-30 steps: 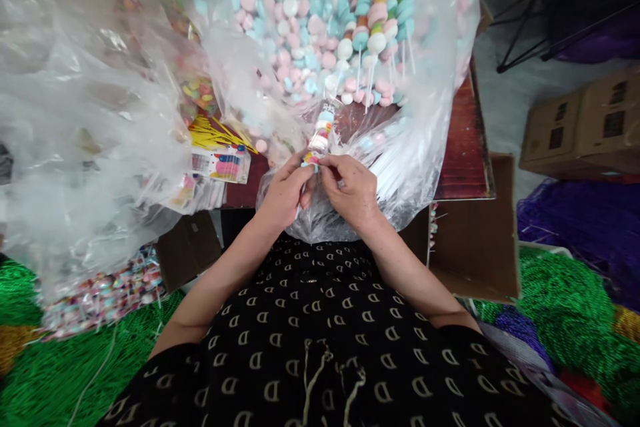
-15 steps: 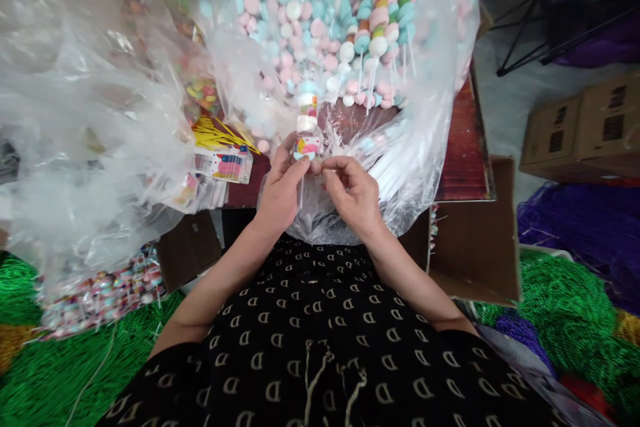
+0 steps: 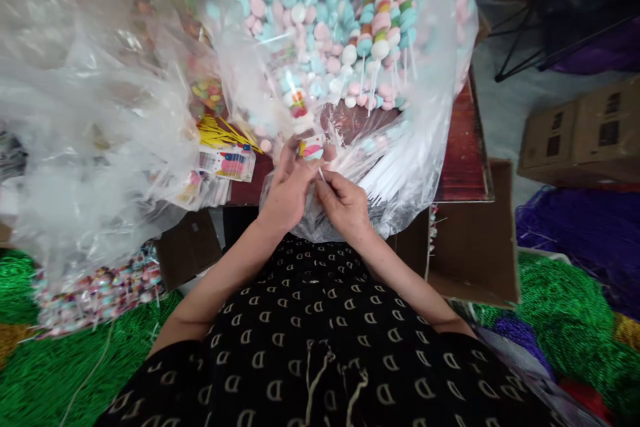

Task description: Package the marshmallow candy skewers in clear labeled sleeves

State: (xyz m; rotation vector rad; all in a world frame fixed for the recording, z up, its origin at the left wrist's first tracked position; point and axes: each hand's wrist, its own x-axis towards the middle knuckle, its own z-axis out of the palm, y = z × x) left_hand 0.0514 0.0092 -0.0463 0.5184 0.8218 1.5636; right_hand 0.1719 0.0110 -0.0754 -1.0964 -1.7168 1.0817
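Observation:
A wrapped candy skewer [image 3: 299, 101] with a printed card [image 3: 312, 147] at its lower end is held in my left hand [image 3: 287, 190], thumb over the card. My right hand [image 3: 346, 203] pinches the skewer's white stick [image 3: 321, 175] just below the card. Behind both hands, a large clear bag [image 3: 435, 80] holds pink, blue and white candies [image 3: 320, 31]. Several finished skewers [image 3: 381, 20] lie on top of them. White sticks [image 3: 393, 170] are bundled right of my hands. Yellow ties [image 3: 220, 133] and printed cards [image 3: 234, 163] lie to the left.
Cloudy plastic bags [image 3: 100, 113] cover the left side. The red table [image 3: 465, 153] ends at the right, above an open cardboard box [image 3: 475, 247]. Closed cartons [image 3: 580, 130] stand farther right. Green strands [image 3: 65, 373] and wrapped candy skewers [image 3: 105, 293] lie lower left.
The wrapped skewer has tilted, its top leaning left. My right hand has moved slightly down and left, closing on the stick, and my left hand has turned a little.

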